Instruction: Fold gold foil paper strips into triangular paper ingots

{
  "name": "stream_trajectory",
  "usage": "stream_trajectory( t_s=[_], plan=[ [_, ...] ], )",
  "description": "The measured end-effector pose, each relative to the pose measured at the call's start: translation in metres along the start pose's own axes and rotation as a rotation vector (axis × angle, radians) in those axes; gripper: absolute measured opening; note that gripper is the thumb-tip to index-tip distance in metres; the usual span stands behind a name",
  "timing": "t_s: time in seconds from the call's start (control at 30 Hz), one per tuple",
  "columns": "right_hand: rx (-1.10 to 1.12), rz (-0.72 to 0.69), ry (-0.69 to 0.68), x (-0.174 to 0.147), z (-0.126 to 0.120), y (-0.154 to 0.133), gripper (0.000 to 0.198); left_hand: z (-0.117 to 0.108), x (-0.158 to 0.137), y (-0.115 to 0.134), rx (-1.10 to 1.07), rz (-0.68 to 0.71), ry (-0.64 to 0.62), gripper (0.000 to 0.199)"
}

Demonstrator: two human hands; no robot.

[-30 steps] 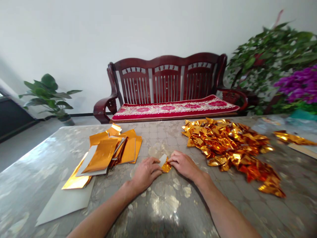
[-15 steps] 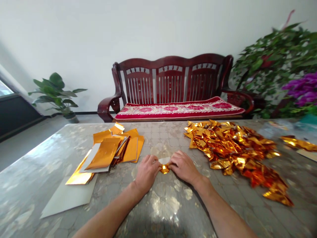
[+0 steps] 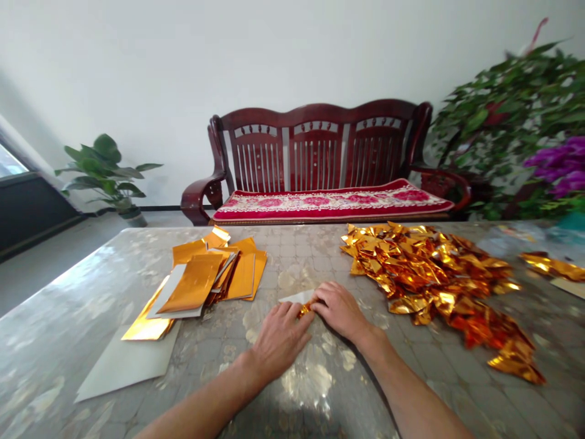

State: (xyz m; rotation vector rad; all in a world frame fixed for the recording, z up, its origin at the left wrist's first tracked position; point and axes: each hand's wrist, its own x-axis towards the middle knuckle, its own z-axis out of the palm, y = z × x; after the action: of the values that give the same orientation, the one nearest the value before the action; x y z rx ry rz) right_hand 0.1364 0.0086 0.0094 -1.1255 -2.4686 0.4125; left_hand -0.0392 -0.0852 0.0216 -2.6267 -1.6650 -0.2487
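A small sheet of gold foil paper (image 3: 303, 310), its pale backing showing along the far edge, lies on the table between my hands, partly folded. My left hand (image 3: 280, 336) reaches over its left side with fingers bent down onto it. On the right side, the fingertips of my right hand (image 3: 337, 310) pinch the gold part. Fingers hide much of the fold. To the left is a loose stack of flat gold foil sheets (image 3: 192, 280). A heap of folded gold foil pieces (image 3: 425, 268) covers the table's right side.
A pale sheet (image 3: 123, 366) lies under the stack's near end. Clear plastic wrapping (image 3: 512, 235) and another gold foil piece (image 3: 553, 266) are at the far right. Beyond the patterned table (image 3: 219, 378) stand a dark wooden bench (image 3: 315, 152) and potted plants (image 3: 109, 171).
My left hand has shifted toward me and spread over the gold foil paper, covering more of its gold part. My right hand stays pinched at the right side.
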Motion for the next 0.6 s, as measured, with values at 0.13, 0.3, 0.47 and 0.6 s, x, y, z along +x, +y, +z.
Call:
stream_trajectory(
  t_s=[0.13,0.3,0.47,0.6],
  plan=[
    [0.173,0.107,0.032,0.003,0.004,0.006,0.009,0.0,0.0,0.0,-0.01,-0.019,-0.009,0.03],
    [0.328,0.244,0.115,0.006,0.007,0.022,0.016,0.001,-0.003,-0.003,-0.044,-0.025,-0.004,0.027],
    [0.193,0.215,0.078,0.008,0.004,0.017,0.01,0.002,-0.002,-0.005,-0.049,-0.022,0.006,0.024],
    [0.048,0.204,0.069,0.011,0.003,0.005,0.008,0.001,-0.002,-0.004,-0.057,-0.013,0.004,0.028]
  ],
)
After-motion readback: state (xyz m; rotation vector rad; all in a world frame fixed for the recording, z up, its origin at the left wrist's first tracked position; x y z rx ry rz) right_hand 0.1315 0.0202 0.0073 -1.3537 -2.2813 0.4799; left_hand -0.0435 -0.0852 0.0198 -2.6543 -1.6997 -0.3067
